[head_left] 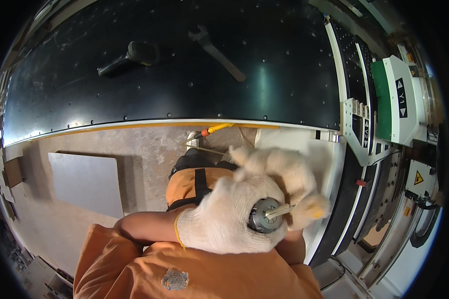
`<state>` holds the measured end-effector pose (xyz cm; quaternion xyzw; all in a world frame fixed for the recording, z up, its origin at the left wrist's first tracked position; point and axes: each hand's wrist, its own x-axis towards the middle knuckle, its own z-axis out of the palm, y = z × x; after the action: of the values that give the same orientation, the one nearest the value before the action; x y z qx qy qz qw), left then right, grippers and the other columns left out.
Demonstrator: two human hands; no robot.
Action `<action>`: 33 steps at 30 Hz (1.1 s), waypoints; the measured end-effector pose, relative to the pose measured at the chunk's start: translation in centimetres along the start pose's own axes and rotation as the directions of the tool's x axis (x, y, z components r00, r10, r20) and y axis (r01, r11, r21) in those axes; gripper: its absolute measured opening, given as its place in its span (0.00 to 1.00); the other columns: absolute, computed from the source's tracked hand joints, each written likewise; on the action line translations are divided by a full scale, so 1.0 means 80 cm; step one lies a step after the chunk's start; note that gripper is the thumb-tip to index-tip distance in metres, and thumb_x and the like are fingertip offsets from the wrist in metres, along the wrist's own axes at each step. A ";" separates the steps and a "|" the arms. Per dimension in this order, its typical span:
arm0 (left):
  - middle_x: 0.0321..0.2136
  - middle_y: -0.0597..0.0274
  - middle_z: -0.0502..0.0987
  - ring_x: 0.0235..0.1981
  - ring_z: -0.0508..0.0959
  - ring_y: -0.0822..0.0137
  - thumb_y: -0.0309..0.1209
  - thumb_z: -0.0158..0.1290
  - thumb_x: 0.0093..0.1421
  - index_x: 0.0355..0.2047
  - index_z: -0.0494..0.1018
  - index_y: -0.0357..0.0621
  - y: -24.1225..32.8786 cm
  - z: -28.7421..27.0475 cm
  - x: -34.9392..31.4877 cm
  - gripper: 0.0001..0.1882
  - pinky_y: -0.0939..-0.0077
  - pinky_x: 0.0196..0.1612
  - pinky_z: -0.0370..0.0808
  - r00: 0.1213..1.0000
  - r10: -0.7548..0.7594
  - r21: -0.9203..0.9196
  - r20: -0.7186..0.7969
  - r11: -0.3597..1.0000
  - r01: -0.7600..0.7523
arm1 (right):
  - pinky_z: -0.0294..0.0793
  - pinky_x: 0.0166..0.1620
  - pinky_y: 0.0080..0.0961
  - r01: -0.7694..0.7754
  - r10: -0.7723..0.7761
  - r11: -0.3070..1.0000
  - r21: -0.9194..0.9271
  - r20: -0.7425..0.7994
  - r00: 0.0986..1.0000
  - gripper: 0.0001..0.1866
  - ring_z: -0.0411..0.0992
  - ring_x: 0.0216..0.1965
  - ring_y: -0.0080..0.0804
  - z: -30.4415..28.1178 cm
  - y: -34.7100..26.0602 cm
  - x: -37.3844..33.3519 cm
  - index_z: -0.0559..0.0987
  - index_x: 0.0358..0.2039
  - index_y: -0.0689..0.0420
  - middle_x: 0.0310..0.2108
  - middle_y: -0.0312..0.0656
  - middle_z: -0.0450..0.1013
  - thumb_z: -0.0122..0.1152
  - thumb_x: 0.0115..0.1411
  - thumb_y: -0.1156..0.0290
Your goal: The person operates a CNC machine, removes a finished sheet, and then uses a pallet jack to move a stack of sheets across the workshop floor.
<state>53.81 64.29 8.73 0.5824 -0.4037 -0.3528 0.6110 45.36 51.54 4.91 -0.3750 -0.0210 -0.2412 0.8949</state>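
Black bench fills the top of the frame, and low center my gloved left hand (224,217) is wrapped round a collet (264,215), looks like heavy, stiff, slick steel, while right hand (289,182) pinches its thin bit (280,211), so grip the knurled body.

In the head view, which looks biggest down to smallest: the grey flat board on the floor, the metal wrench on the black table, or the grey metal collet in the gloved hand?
1. Grey flat board, clearly the largest.
2. Metal wrench.
3. Grey round metal collet, in the white-gloved left hand.
The collet is nearest the camera, which enlarges it.
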 end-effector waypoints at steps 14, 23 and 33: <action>0.26 0.57 0.79 0.32 0.78 0.36 0.32 0.68 0.49 0.44 0.79 0.42 -0.015 -0.005 -0.004 0.21 0.35 0.36 0.64 0.947 0.199 0.590 -0.251 0.807 -0.013 | 0.77 0.55 0.39 -0.160 -0.085 0.668 -0.727 -0.288 0.954 0.41 0.77 0.53 0.46 0.020 -0.035 -0.041 0.78 0.49 0.68 0.50 0.53 0.77 0.65 0.64 0.34; 0.25 0.51 0.76 0.39 0.73 0.17 0.35 0.64 0.53 0.48 0.78 0.37 -0.018 -0.006 -0.011 0.23 0.07 0.43 0.50 0.935 0.282 0.725 -0.213 0.687 -0.043 | 0.77 0.56 0.42 -0.110 -0.194 0.527 -0.843 -0.245 0.950 0.33 0.77 0.52 0.48 0.022 -0.025 -0.042 0.79 0.42 0.66 0.43 0.49 0.77 0.65 0.67 0.40; 0.23 0.48 0.73 0.44 0.71 0.04 0.35 0.61 0.54 0.51 0.76 0.31 -0.015 -0.012 -0.007 0.26 -0.12 0.48 0.40 0.930 0.316 0.830 -0.188 0.558 -0.021 | 0.79 0.55 0.43 0.029 -0.214 0.659 -0.751 -0.151 0.965 0.28 0.78 0.51 0.51 0.025 -0.011 -0.015 0.79 0.43 0.69 0.45 0.53 0.79 0.63 0.71 0.49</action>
<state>54.49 65.11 7.49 0.8038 -0.4715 0.0322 0.3612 44.20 52.85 6.65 -0.6744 0.1559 -0.3294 0.6422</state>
